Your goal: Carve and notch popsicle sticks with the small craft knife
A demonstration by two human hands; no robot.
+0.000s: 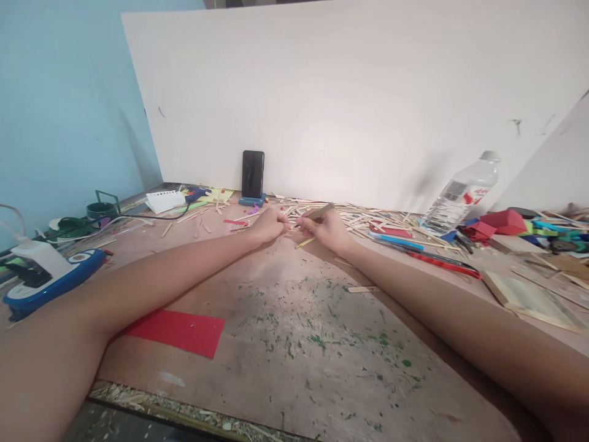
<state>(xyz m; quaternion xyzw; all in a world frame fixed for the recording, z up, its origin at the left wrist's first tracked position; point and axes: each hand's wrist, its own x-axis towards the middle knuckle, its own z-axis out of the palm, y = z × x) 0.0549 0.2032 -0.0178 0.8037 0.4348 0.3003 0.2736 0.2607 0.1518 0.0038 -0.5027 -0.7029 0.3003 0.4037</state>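
My left hand (271, 226) is closed in a pinch above the far middle of the table, its fingertips pointing toward my right hand. What it pinches, if anything, is too small to make out. My right hand (327, 229) is closed close beside it, around a narrow brownish piece (317, 213) that shows above the fingers; its kind is unclear. A short yellow stick (304, 243) with dark marks shows below the right hand, and I cannot tell whether the hand touches it. Thin wooden sticks (368, 215) lie heaped just behind both hands.
A phone (253, 174) stands on a blue holder (251, 201) before a white board (322, 98). Right: a water bottle (464, 193), blue pen (396, 240), red-edged tool (446, 264) and wooden block (531, 301). Left: a blue power strip (57, 283). Red paper (177, 331) lies near the front edge.
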